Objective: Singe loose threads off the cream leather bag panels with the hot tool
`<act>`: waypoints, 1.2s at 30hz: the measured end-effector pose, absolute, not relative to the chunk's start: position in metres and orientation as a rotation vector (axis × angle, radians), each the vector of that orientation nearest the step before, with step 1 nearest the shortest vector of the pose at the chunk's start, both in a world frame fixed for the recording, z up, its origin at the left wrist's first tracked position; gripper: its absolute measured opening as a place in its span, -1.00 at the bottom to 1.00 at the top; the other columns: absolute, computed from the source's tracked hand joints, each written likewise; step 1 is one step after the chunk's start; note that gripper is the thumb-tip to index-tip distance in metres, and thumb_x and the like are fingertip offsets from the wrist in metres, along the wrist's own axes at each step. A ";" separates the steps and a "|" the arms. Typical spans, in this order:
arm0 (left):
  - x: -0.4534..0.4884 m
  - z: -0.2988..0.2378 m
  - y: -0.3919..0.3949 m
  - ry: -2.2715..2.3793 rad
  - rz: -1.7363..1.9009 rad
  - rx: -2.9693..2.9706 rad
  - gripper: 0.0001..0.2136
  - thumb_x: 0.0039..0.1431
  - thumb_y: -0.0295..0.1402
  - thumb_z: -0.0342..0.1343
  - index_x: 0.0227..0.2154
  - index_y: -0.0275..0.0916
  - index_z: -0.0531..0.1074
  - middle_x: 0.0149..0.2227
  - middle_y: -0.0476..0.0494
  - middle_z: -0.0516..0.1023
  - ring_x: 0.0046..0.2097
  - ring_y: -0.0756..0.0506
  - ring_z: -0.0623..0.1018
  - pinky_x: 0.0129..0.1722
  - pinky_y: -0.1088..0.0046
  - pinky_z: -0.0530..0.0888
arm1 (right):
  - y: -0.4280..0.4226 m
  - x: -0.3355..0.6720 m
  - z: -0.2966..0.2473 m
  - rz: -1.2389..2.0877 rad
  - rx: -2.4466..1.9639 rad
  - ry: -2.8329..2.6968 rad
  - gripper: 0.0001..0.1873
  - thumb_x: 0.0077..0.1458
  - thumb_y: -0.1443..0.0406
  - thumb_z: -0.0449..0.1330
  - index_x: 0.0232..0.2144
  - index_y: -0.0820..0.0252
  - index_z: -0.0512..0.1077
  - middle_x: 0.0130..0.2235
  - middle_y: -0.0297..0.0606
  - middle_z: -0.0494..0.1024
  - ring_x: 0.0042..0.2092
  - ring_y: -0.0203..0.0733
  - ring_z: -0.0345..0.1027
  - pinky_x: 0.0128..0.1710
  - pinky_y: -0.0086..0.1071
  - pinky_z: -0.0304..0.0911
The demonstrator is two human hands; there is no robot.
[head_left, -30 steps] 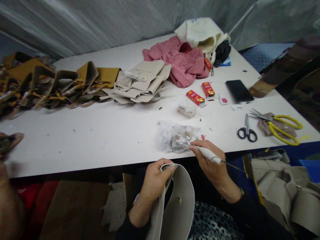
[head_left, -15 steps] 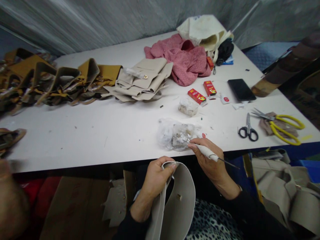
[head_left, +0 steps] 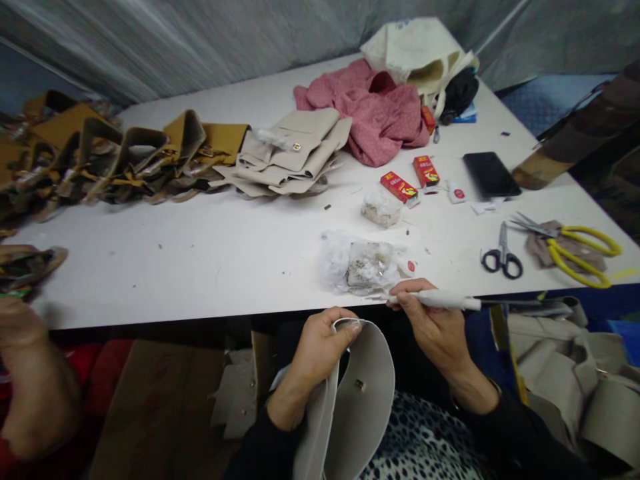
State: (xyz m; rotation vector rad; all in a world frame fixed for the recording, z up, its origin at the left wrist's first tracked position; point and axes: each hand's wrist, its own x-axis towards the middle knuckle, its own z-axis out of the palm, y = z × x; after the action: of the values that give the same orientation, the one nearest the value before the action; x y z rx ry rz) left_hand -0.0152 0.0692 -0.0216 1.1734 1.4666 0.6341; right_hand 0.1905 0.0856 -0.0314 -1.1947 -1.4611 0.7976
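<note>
My left hand (head_left: pixel 323 350) pinches the top edge of a beige handbag piece (head_left: pixel 367 393), which curves open in front of my lap and has a small gold clasp part inside. My right hand (head_left: pixel 435 330) grips a slim white-handled tool (head_left: pixel 443 299), held nearly level. Its thin tip points left, near the table edge, and a thin dark rod or cord trails from its other end. Just beyond the tip lies a stained pale block (head_left: pixel 363 265) on crumpled clear plastic (head_left: pixel 333 263). A second pale wrapped block (head_left: pixel 381 209) sits behind it.
Black scissors (head_left: pixel 503 257), yellow-handled shears (head_left: pixel 575 243), a phone (head_left: pixel 491 176) and red boxes (head_left: pixel 399 189) lie right. Farther back are stacked beige pieces (head_left: pixel 295 153), pink cloth (head_left: pixel 370 113) and mustard bags (head_left: pixel 175 143). Another person's arm (head_left: pixel 37 383) is at left.
My right hand has turned the tool from a slant to nearly level, its tip now off the block. The left hand keeps its hold. The other person's arm has moved, and the view has shifted slightly.
</note>
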 end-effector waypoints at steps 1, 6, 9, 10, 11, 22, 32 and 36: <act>-0.015 -0.022 0.069 1.468 0.630 1.180 -0.84 0.09 -0.27 0.29 -0.38 -0.27 0.62 -0.40 -0.09 0.61 -0.36 -0.07 0.50 -0.31 0.45 0.39 | 0.083 0.189 -0.030 0.925 -1.176 -1.419 -0.76 0.39 0.17 0.18 -0.29 0.15 0.53 -0.41 -0.31 0.59 -0.38 -0.23 0.51 -0.33 -0.36 0.46; -0.013 -0.020 0.067 1.457 0.615 1.210 -0.87 0.10 -0.30 0.29 -0.36 -0.25 0.63 -0.38 -0.10 0.64 -0.31 -0.11 0.54 -0.25 0.43 0.40 | 0.076 0.184 -0.036 1.241 -1.130 -1.293 -0.69 0.36 0.11 0.19 -0.34 0.19 0.52 -0.46 -0.32 0.58 -0.43 -0.24 0.51 -0.42 -0.43 0.48; -0.012 -0.018 0.066 1.443 0.616 1.227 -0.89 0.10 -0.32 0.28 -0.37 -0.24 0.64 -0.36 -0.11 0.66 -0.28 -0.12 0.56 -0.21 0.42 0.40 | 0.074 0.183 -0.043 1.264 -1.145 -1.289 -0.68 0.35 0.10 0.19 -0.34 0.18 0.52 -0.46 -0.31 0.59 -0.42 -0.23 0.52 -0.41 -0.43 0.48; -0.011 -0.017 0.066 1.443 0.617 1.233 -0.89 0.10 -0.32 0.27 -0.38 -0.24 0.64 -0.35 -0.11 0.66 -0.28 -0.12 0.56 -0.20 0.42 0.41 | 0.073 0.183 -0.045 1.262 -1.158 -1.298 -0.68 0.36 0.09 0.19 -0.34 0.18 0.52 -0.45 -0.31 0.59 -0.41 -0.22 0.52 -0.40 -0.42 0.48; -0.011 -0.016 0.066 1.444 0.616 1.239 -0.90 0.10 -0.33 0.27 -0.38 -0.23 0.64 -0.35 -0.11 0.66 -0.27 -0.13 0.57 -0.20 0.42 0.41 | 0.073 0.184 -0.046 1.260 -1.173 -1.314 -0.68 0.36 0.09 0.19 -0.33 0.18 0.52 -0.44 -0.30 0.59 -0.40 -0.21 0.52 -0.39 -0.41 0.47; -0.010 -0.024 0.064 1.383 0.605 1.251 -0.90 0.07 -0.34 0.25 -0.45 -0.24 0.62 -0.41 -0.10 0.62 -0.32 -0.11 0.52 -0.24 0.40 0.37 | 0.082 0.194 -0.037 1.153 -1.094 -1.670 -0.65 0.42 0.10 0.08 -0.33 0.16 0.48 -0.43 -0.34 0.53 -0.37 -0.22 0.45 -0.34 -0.38 0.35; -0.013 -0.020 0.069 1.390 0.664 1.043 -0.82 -0.06 -0.25 0.30 -0.54 -0.28 0.56 -0.60 -0.03 0.43 -0.50 -0.01 0.33 -0.45 0.46 0.24 | 0.046 0.174 -0.069 1.146 -1.076 -1.266 -0.76 0.38 0.18 0.17 -0.29 0.12 0.55 -0.35 -0.26 0.59 -0.30 -0.16 0.50 -0.30 -0.33 0.44; -0.015 -0.021 0.069 1.425 0.670 1.011 -0.83 -0.07 -0.27 0.31 -0.54 -0.29 0.56 -0.60 -0.03 0.44 -0.51 -0.01 0.34 -0.45 0.47 0.25 | 0.054 0.174 -0.061 0.989 -1.155 -1.101 -0.76 0.39 0.17 0.16 -0.30 0.13 0.52 -0.40 -0.30 0.56 -0.37 -0.19 0.48 -0.35 -0.34 0.43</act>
State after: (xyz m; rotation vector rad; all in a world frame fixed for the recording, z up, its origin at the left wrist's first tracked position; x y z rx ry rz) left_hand -0.0155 0.0688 -0.0207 1.0114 1.4246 0.6700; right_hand 0.1744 0.0542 -0.0608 -1.1554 -1.1011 0.9891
